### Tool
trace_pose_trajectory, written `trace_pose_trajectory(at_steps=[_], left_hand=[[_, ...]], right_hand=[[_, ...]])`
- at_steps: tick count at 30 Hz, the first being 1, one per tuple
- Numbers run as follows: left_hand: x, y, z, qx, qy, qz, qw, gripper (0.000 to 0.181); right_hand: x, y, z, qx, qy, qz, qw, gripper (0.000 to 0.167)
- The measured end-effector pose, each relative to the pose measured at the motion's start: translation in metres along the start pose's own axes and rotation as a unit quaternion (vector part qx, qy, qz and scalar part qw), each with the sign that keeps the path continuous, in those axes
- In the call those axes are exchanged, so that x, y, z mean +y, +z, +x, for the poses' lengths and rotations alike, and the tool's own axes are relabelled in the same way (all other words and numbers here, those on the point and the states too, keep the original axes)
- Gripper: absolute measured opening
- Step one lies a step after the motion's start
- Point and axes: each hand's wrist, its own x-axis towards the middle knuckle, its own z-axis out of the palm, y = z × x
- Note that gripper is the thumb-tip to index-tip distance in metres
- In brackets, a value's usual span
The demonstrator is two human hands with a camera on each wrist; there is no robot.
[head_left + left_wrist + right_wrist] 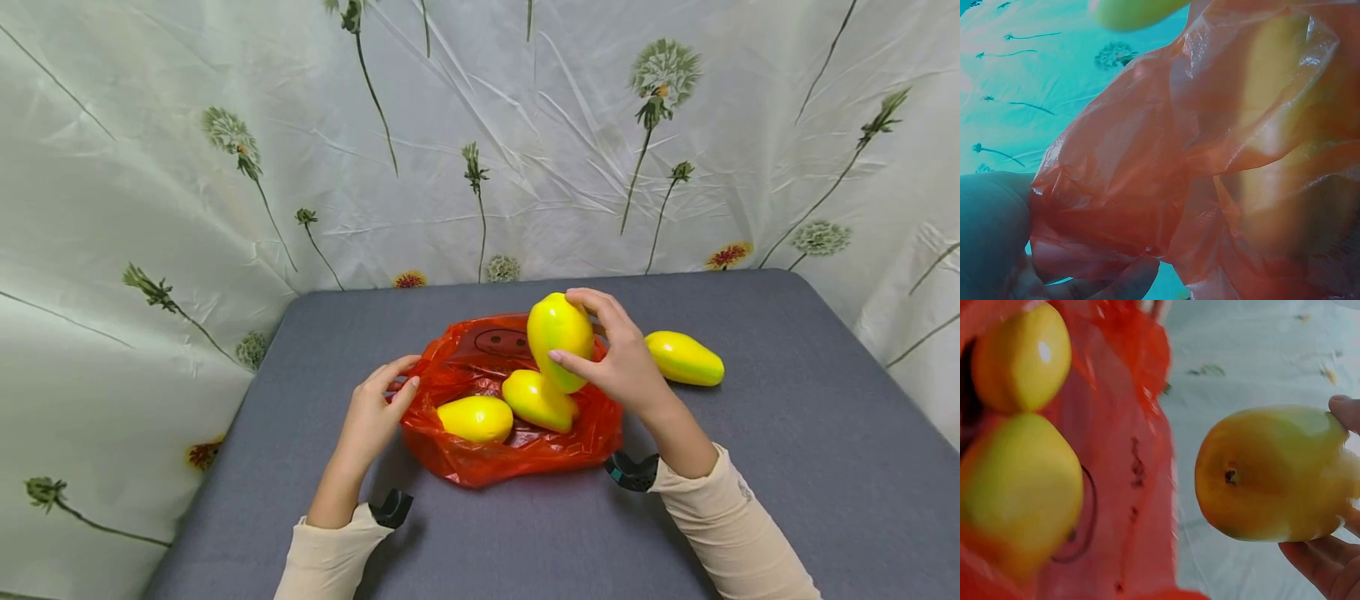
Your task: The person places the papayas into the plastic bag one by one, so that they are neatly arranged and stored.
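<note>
A red plastic bag [480, 467] lies spread with its mouth up on the grey table, a smiley face printed on its far inner side. Two yellow papayas, a left one [476, 418] and a right one [538, 400], rest inside it. My left hand [378, 408] pinches the bag's left rim between thumb and fingers; the left wrist view shows the thin film [1110, 187] between them. Above the bag's right part, my right hand [618, 354] grips another yellow papaya [558, 333] with a greenish tint. Its dark stem end shows in the right wrist view.
One more yellow papaya [684, 358] lies on the table [780, 433], right of the bag and behind my right hand. A pale curtain [450, 100] with dandelion prints hangs along the back and sides. Dark wrist devices [632, 472] sit under both wrists.
</note>
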Motion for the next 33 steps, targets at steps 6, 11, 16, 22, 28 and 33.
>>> trace_pose_trajectory(at_steps=[6,11,16,22,28,33], left_hand=[[0.0,0.0,0.0,-0.001,-0.001,0.001,1.0,0.03],[0.0,0.0,0.0,-0.001,-0.003,0.002,1.0,0.031],[0.0,0.0,0.0,-0.003,-0.005,0.004,1.0,0.031],[0.002,0.0,0.0,-0.002,-0.002,0.0,1.0,0.031],[0.002,0.0,0.0,-0.001,-0.003,0.0,1.0,0.03],[0.002,0.0,-0.001,-0.003,-0.009,0.001,1.0,0.031]], right_hand=[[0.004,0.027,0.007,-0.037,-0.012,0.024,0.9989,0.06],[0.029,0.054,0.01,-0.059,0.017,0.071,0.9956,0.062],[0.045,0.073,0.011,-0.058,0.029,0.089,0.9939,0.063],[0.052,0.085,0.011,-0.091,0.032,0.057,0.9936,0.062],[0.053,0.089,0.011,-0.149,0.044,0.025,0.9875,0.06],[0.053,0.092,0.009,-0.209,0.053,0.0,0.9764,0.061]])
